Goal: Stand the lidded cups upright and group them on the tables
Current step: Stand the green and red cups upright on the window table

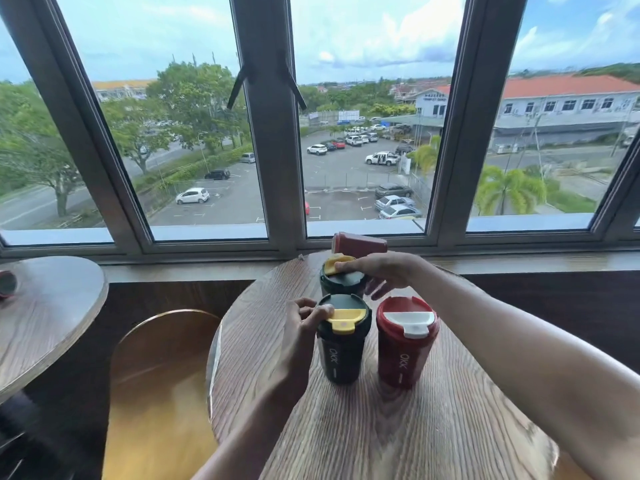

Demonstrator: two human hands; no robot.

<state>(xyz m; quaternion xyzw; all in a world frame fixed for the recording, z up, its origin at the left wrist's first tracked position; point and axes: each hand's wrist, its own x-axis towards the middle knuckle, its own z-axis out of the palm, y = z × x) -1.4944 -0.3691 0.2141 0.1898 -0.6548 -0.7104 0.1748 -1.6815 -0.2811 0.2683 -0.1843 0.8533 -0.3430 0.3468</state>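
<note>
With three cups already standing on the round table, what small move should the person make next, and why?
Probably the right hand should let go of the far green cup and reach for the red cup lying on its side near the window. The near green cup, the upright red cup and the far green one look upright and grouped; only the lying one still needs standing.

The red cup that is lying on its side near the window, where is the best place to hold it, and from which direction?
Probably grip the red cup around the middle of its body, coming from above. It lies on its side across the table's far edge, long side exposed on top. The right hand, now on the rear green cup's lid, is nearest.
</note>
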